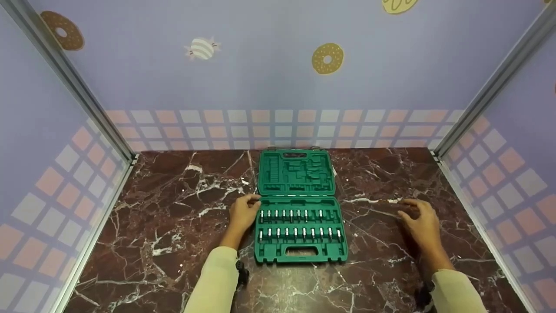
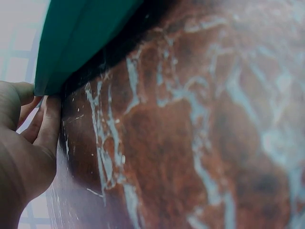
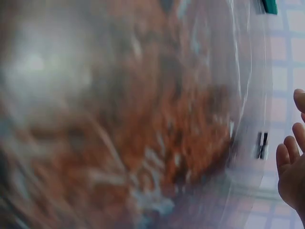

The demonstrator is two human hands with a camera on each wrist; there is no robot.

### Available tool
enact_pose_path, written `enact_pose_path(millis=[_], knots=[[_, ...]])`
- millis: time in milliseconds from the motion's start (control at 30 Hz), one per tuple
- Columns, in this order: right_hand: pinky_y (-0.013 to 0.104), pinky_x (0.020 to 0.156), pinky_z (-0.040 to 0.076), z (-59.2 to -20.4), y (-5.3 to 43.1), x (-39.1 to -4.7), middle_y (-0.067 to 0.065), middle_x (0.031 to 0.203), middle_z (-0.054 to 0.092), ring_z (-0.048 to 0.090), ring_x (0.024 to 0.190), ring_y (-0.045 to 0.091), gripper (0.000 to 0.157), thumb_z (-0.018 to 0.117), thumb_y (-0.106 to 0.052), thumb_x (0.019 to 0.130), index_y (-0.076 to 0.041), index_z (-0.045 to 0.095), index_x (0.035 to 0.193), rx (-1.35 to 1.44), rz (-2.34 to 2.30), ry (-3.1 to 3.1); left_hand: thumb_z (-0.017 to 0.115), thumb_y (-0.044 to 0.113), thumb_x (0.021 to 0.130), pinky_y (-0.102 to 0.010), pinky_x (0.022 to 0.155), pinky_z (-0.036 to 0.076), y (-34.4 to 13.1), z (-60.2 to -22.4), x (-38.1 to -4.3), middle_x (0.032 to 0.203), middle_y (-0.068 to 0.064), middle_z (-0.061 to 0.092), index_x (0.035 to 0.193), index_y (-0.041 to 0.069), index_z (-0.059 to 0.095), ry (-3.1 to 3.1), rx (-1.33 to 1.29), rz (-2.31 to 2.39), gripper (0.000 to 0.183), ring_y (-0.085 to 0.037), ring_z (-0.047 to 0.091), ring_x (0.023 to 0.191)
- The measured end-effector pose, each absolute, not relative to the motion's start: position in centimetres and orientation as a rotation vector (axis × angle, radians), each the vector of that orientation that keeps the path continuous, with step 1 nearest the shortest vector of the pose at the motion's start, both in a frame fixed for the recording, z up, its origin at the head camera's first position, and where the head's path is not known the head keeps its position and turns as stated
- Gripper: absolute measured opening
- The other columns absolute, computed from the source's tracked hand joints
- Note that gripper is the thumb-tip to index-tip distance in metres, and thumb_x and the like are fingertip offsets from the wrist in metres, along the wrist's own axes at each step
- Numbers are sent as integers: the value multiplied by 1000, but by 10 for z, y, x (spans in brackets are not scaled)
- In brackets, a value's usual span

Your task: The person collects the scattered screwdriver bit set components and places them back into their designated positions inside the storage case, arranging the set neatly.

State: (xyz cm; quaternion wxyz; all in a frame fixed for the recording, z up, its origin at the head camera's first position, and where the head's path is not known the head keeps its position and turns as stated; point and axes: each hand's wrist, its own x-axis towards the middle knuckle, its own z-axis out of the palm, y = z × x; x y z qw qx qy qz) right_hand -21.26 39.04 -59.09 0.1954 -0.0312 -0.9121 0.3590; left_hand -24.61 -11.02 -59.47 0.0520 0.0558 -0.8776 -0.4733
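Observation:
A green plastic socket case (image 1: 299, 254) lies spread flat on the table, its lid (image 1: 296, 174) folded back toward the far wall. Two rows of small silver sockets (image 1: 295, 232) stand in its lower half; the upper row has vacant slots toward its right end. My left hand (image 1: 244, 211) is at the case's left edge near the hinge, thumb and forefinger touching it. In the left wrist view, that hand's fingertips meet a green corner of the case (image 2: 76, 43). Well to the right of the case, my right hand (image 1: 423, 224) hovers with loosely bent fingers and nothing between them.
The case stands on a dark red marbled table (image 1: 173, 217) with pale veins. A lilac back wall (image 1: 260, 87) and two side walls close it in, joined by metal corner rails (image 1: 491, 78). A dark strapped device (image 1: 242, 274) sits at the left wrist.

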Motion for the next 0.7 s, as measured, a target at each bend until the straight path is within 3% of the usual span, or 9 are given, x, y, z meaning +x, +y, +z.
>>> enact_pose_path(millis=[333,700], knots=[[69,108,31,-591,417,-221,35,142,52,45,129,57,51,78,-7,91,3,59,137,-121,982,-2655,70,16,99,-48,91,56,-110,-596,-245,107,-6,76,116,13,78,-2675,167,-1452,19,-26,71,103],[71,115,26,-588,434,-234,37,152,40,34,141,58,56,69,-14,99,3,48,149,-174,992,-2865,72,16,98,-49,92,54,-109,-594,-245,103,-4,77,113,14,79,-2664,183,-1429,17,-26,72,99]])
